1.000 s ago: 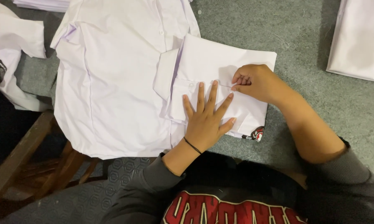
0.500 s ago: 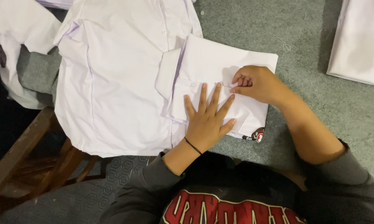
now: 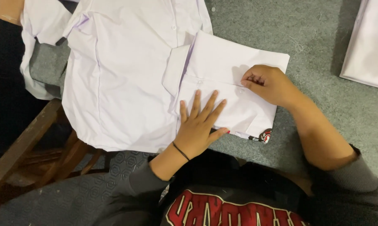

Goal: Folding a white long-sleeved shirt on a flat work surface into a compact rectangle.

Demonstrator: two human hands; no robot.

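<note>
Grey table: shirt (image 3: 222, 79) under left hand (image 3: 199, 125).

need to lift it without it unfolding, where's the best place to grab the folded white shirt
Probably the folded white shirt by its two short ends, from left and right. It lies flat with the left hand spread on it and the right hand pinching near a button; the collar end sits left.
</note>
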